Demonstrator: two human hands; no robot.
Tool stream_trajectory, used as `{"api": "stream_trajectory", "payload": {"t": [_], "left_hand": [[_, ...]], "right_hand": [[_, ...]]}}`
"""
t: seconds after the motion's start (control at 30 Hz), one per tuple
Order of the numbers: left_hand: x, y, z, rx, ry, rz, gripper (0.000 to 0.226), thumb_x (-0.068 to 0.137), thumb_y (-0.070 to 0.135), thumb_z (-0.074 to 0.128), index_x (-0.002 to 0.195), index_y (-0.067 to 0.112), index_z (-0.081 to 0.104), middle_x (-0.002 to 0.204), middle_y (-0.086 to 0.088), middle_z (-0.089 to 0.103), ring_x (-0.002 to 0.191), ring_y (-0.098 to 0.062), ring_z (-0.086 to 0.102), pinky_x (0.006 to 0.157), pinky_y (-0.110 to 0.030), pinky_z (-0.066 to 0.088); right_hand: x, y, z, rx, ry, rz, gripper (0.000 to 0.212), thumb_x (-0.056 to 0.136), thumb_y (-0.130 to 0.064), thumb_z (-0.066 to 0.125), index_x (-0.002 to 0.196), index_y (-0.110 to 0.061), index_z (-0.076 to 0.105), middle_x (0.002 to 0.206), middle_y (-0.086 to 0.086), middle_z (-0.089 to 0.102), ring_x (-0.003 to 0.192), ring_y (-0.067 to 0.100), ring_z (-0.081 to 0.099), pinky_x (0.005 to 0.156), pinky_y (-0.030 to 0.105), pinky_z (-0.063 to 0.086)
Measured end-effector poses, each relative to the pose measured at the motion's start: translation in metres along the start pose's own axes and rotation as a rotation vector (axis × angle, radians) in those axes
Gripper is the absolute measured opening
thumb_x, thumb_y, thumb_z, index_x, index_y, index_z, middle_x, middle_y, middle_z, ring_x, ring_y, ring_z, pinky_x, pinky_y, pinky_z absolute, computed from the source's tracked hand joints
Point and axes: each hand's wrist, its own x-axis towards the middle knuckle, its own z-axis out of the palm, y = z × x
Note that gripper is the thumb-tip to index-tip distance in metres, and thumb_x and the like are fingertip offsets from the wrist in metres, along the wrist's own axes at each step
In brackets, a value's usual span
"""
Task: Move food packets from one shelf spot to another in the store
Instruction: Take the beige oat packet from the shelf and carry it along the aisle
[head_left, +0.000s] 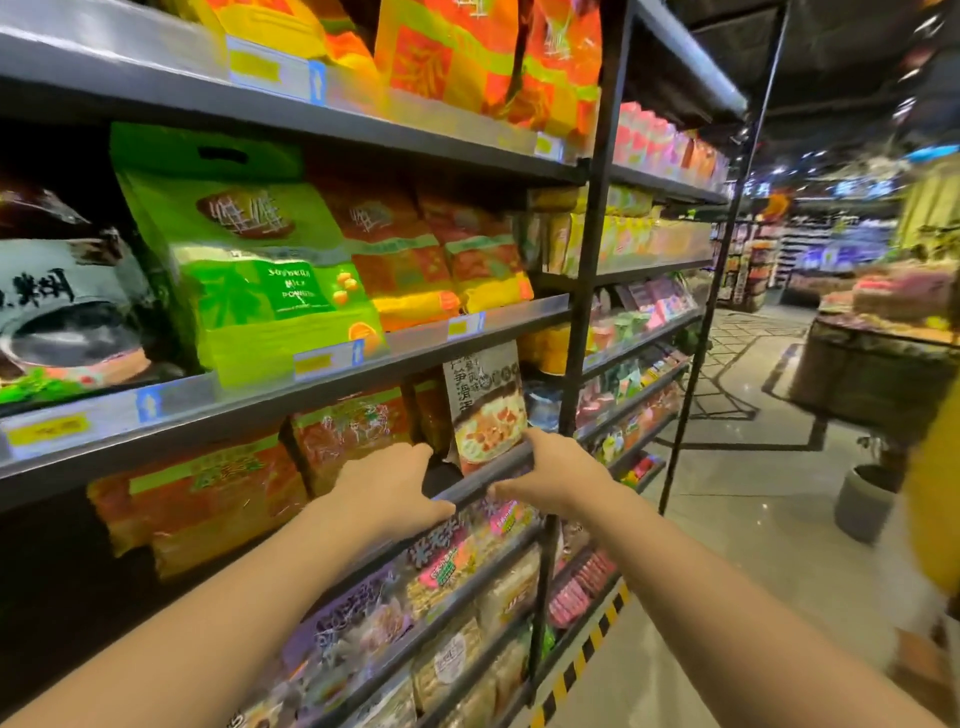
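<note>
1. Both grips, left (387, 486) and right (553, 475), rest fingers apart on the shelf lip (483, 480), holding nothing.
2. White packet (485, 405) stands just behind the lip; orange packets (348, 434) crowd its left.
3. Upright post (571, 374) bounds its right.

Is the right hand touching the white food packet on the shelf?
Cannot tell. In the head view the right hand rests on the shelf edge, fingertips at the white packet's lower corner; contact unclear.
</note>
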Motion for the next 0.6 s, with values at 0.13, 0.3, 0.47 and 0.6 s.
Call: {"api": "stream_trajectory", "payload": {"t": [0.13,0.3,0.47,0.6], "left_hand": [[0.046,0.001,0.007,0.021,-0.026,-0.036,0.08,0.086,0.075,0.057,0.147,0.026,0.044,0.142,0.001,0.056,0.125,-0.024,0.058,0.09,-0.043,0.054],[0.099,0.009,0.021,0.004,-0.02,-0.118,0.085,0.084,0.077,0.055,0.151,0.026,0.041,0.146,0.002,0.055,0.128,-0.024,0.058,0.093,-0.044,0.053],[0.15,0.027,0.039,-0.02,-0.026,-0.228,0.085,0.084,0.079,0.054,0.149,0.025,0.043,0.145,0.001,0.055,0.127,-0.024,0.058,0.094,-0.044,0.053],[0.189,0.049,0.051,-0.04,-0.028,-0.314,0.087,0.084,0.079,0.054,0.15,0.024,0.042,0.145,-0.001,0.054,0.128,-0.025,0.057,0.094,-0.045,0.053]], "right_hand": [[0.047,0.021,0.0,0.013,-0.007,-0.009,0.105,0.078,-0.064,0.078,0.16,-0.019,0.032,0.154,0.005,0.051,0.137,0.03,0.053,0.107,0.045,0.051],[0.113,0.052,-0.001,0.003,-0.049,-0.062,0.097,0.081,-0.061,0.077,0.157,-0.017,0.035,0.15,0.008,0.054,0.132,0.031,0.056,0.103,0.045,0.053],[0.181,0.09,-0.006,0.055,-0.071,-0.158,0.093,0.082,-0.056,0.079,0.156,-0.017,0.039,0.147,0.007,0.058,0.131,0.029,0.058,0.106,0.045,0.052],[0.232,0.119,-0.01,0.066,-0.108,-0.247,0.095,0.08,-0.059,0.081,0.155,-0.016,0.041,0.148,0.007,0.058,0.132,0.029,0.057,0.107,0.042,0.05]]}}
